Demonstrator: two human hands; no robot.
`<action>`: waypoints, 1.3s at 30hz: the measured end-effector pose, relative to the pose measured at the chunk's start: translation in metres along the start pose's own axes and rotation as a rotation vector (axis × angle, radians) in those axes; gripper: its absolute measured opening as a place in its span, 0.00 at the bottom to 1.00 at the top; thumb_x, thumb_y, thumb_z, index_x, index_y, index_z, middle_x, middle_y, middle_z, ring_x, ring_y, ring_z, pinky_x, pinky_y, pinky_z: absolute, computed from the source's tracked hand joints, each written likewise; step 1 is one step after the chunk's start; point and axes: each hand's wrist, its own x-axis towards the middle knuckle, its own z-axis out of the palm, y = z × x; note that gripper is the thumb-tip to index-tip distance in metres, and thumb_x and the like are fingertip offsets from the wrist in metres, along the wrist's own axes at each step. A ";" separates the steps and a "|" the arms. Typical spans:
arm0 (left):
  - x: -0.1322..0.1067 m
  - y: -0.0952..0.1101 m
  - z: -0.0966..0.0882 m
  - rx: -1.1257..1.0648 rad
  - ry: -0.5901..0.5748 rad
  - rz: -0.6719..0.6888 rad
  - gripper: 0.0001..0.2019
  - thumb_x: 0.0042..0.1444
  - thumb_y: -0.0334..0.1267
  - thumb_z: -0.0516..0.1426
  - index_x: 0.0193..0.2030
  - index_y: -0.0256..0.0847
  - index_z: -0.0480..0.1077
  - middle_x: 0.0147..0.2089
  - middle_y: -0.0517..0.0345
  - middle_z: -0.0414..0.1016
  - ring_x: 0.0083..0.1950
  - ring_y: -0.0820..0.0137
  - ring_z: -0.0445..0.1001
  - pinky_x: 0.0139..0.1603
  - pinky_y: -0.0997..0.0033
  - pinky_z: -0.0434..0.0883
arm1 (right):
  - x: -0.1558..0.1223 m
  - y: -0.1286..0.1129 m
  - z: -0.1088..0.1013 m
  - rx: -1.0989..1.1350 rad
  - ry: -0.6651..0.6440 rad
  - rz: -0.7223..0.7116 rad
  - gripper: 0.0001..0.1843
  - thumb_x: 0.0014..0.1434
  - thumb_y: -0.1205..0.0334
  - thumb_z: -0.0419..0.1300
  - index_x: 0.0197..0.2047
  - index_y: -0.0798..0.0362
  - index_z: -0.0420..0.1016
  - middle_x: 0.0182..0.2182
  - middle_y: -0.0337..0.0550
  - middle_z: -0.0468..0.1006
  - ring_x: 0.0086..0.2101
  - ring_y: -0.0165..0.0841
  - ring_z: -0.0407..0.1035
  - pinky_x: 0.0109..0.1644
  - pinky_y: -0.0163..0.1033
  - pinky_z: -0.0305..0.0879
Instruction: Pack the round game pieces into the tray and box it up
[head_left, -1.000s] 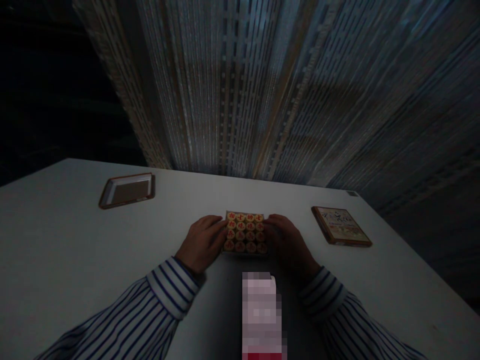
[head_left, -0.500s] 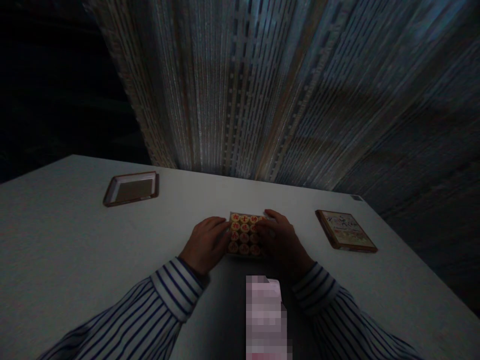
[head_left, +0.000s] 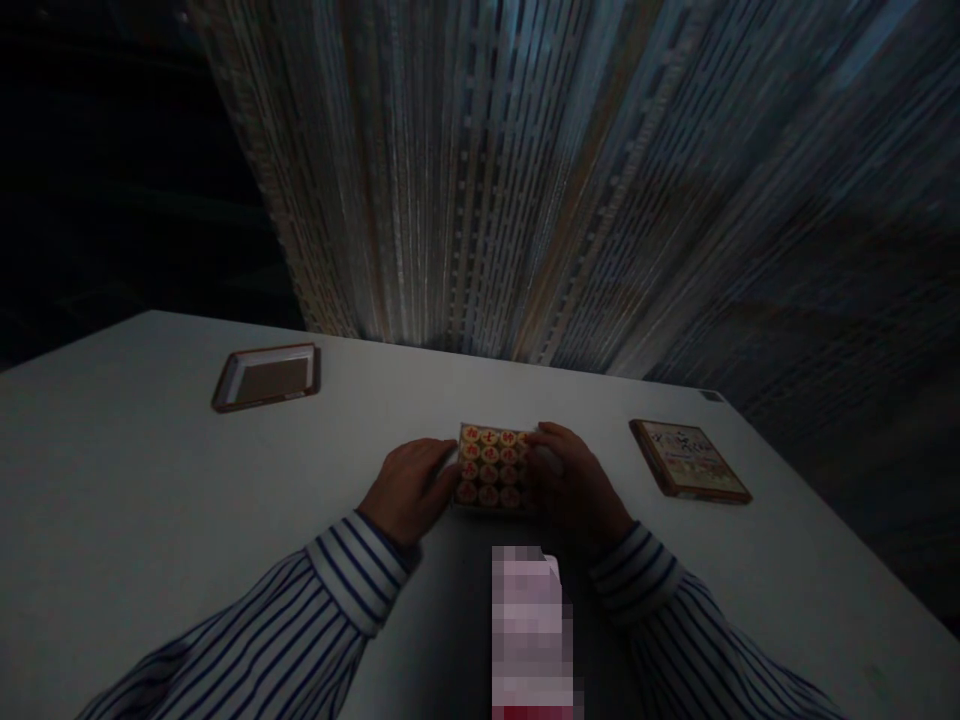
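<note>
In the middle of the white table sits a small shallow box [head_left: 491, 511], filled with rows of round Chinese chess pieces [head_left: 489, 454] marked in red characters. My left hand [head_left: 407, 490] grips the box's left edge, thumb in front and fingers behind. At the opposite side, my right hand [head_left: 576, 488] closes round the right edge, its curled fingers covering part of the rightmost column of pieces. Shadow hides where the lower right fingers touch.
An open, empty-looking box part [head_left: 270, 378] with a brown rim lies at the far left of the table [head_left: 375, 400]. A flat printed box [head_left: 690, 460] lies to the right. A patterned curtain [head_left: 480, 200] hangs behind the table. The light is dim.
My right fingers have drawn back rightward from over the pieces to the box's right edge, showing more of them. My left hand stays at the left edge, and the box has hardly moved.
</note>
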 end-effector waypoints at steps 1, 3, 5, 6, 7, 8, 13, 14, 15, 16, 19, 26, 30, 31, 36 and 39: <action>-0.002 0.000 0.000 -0.007 -0.005 -0.006 0.17 0.56 0.41 0.50 0.49 0.37 0.67 0.46 0.46 0.74 0.47 0.61 0.71 0.49 0.55 0.67 | -0.002 -0.001 -0.003 0.042 -0.010 0.014 0.14 0.56 0.59 0.52 0.44 0.52 0.71 0.48 0.52 0.71 0.49 0.42 0.64 0.52 0.52 0.62; -0.006 0.000 -0.001 -0.018 -0.025 -0.006 0.21 0.53 0.44 0.53 0.52 0.37 0.65 0.48 0.45 0.73 0.48 0.59 0.71 0.49 0.53 0.67 | -0.009 -0.004 -0.011 0.132 -0.060 0.058 0.16 0.57 0.57 0.51 0.47 0.52 0.68 0.47 0.51 0.71 0.48 0.39 0.66 0.51 0.49 0.63; -0.009 0.000 -0.001 -0.023 -0.038 0.020 0.27 0.47 0.45 0.57 0.54 0.37 0.62 0.49 0.43 0.72 0.50 0.56 0.70 0.49 0.51 0.66 | -0.017 -0.008 -0.018 0.198 -0.175 0.048 0.21 0.55 0.57 0.54 0.52 0.52 0.64 0.48 0.50 0.72 0.47 0.39 0.67 0.50 0.47 0.65; -0.010 0.000 -0.001 -0.025 -0.043 0.039 0.30 0.44 0.45 0.59 0.55 0.38 0.61 0.50 0.43 0.71 0.50 0.55 0.69 0.49 0.50 0.66 | -0.021 -0.009 -0.021 0.218 -0.223 0.031 0.24 0.54 0.57 0.56 0.54 0.52 0.62 0.49 0.51 0.71 0.48 0.39 0.66 0.50 0.47 0.65; -0.011 -0.001 -0.001 -0.026 -0.051 0.061 0.33 0.41 0.45 0.61 0.56 0.38 0.60 0.50 0.43 0.71 0.50 0.55 0.69 0.49 0.49 0.66 | -0.025 -0.010 -0.023 0.230 -0.250 0.019 0.26 0.54 0.57 0.56 0.55 0.52 0.61 0.50 0.51 0.71 0.49 0.39 0.66 0.50 0.48 0.65; -0.011 -0.001 -0.001 -0.026 -0.062 0.081 0.35 0.39 0.44 0.62 0.56 0.38 0.59 0.50 0.43 0.71 0.50 0.55 0.69 0.49 0.49 0.66 | -0.029 -0.010 -0.024 0.227 -0.258 0.010 0.27 0.53 0.56 0.57 0.56 0.52 0.60 0.50 0.51 0.70 0.49 0.40 0.66 0.51 0.49 0.65; -0.010 -0.006 0.002 0.008 -0.081 0.093 0.34 0.40 0.38 0.61 0.57 0.38 0.58 0.50 0.43 0.71 0.49 0.56 0.70 0.50 0.51 0.66 | -0.036 -0.008 -0.018 0.149 -0.229 -0.031 0.32 0.48 0.60 0.61 0.56 0.51 0.61 0.51 0.52 0.70 0.49 0.43 0.66 0.51 0.52 0.64; -0.010 -0.006 0.003 0.014 -0.077 0.091 0.33 0.41 0.38 0.60 0.57 0.39 0.58 0.50 0.44 0.72 0.49 0.56 0.71 0.49 0.51 0.66 | -0.036 -0.008 -0.017 0.138 -0.220 -0.025 0.31 0.47 0.61 0.61 0.56 0.51 0.61 0.51 0.52 0.70 0.49 0.43 0.66 0.51 0.52 0.65; -0.010 -0.007 0.003 0.018 -0.073 0.093 0.33 0.41 0.38 0.60 0.57 0.40 0.58 0.49 0.45 0.72 0.48 0.57 0.71 0.49 0.52 0.66 | -0.036 -0.008 -0.016 0.129 -0.212 -0.016 0.31 0.47 0.62 0.61 0.56 0.52 0.62 0.51 0.52 0.71 0.49 0.43 0.66 0.51 0.52 0.65; -0.010 -0.007 0.003 0.020 -0.074 0.096 0.32 0.42 0.39 0.60 0.57 0.40 0.58 0.49 0.45 0.73 0.48 0.57 0.71 0.49 0.52 0.66 | -0.035 -0.008 -0.015 0.121 -0.211 -0.005 0.30 0.47 0.63 0.61 0.55 0.52 0.62 0.50 0.53 0.71 0.49 0.44 0.66 0.50 0.52 0.65; -0.010 -0.006 0.003 0.027 -0.076 0.097 0.32 0.42 0.39 0.59 0.56 0.37 0.59 0.48 0.44 0.73 0.48 0.56 0.71 0.49 0.51 0.66 | -0.036 -0.010 -0.016 0.099 -0.222 0.017 0.30 0.48 0.62 0.60 0.56 0.54 0.62 0.50 0.55 0.71 0.49 0.44 0.66 0.51 0.53 0.64; -0.008 0.000 -0.005 -0.024 -0.001 0.022 0.29 0.44 0.44 0.60 0.53 0.35 0.63 0.49 0.44 0.73 0.49 0.58 0.71 0.49 0.55 0.68 | -0.036 -0.010 -0.025 0.108 -0.136 0.011 0.23 0.51 0.60 0.58 0.51 0.53 0.66 0.46 0.51 0.74 0.44 0.40 0.69 0.48 0.49 0.66; -0.004 0.006 -0.017 -0.092 0.060 -0.100 0.18 0.50 0.44 0.55 0.46 0.37 0.69 0.45 0.48 0.75 0.47 0.62 0.73 0.49 0.59 0.69 | -0.032 -0.016 -0.036 0.114 -0.037 0.057 0.12 0.54 0.61 0.54 0.41 0.54 0.72 0.35 0.47 0.77 0.36 0.35 0.71 0.41 0.43 0.68; -0.003 0.007 -0.021 -0.117 0.068 -0.128 0.15 0.50 0.43 0.54 0.43 0.37 0.71 0.42 0.49 0.77 0.44 0.63 0.74 0.48 0.61 0.69 | -0.031 -0.019 -0.039 0.130 -0.034 0.064 0.11 0.54 0.61 0.53 0.38 0.54 0.73 0.34 0.46 0.77 0.35 0.35 0.71 0.39 0.41 0.68; -0.005 0.012 -0.040 -0.186 0.081 -0.201 0.11 0.52 0.42 0.51 0.33 0.40 0.72 0.33 0.56 0.78 0.36 0.67 0.75 0.41 0.67 0.71 | -0.023 -0.033 -0.050 0.192 -0.047 0.135 0.10 0.54 0.59 0.54 0.33 0.54 0.74 0.29 0.43 0.78 0.31 0.33 0.71 0.35 0.38 0.67; -0.011 0.013 -0.052 -0.189 0.064 -0.206 0.13 0.52 0.44 0.51 0.33 0.40 0.72 0.32 0.57 0.78 0.34 0.67 0.75 0.38 0.68 0.70 | -0.015 -0.045 -0.053 0.218 -0.060 0.156 0.10 0.53 0.58 0.55 0.32 0.54 0.74 0.27 0.42 0.78 0.29 0.33 0.71 0.34 0.38 0.66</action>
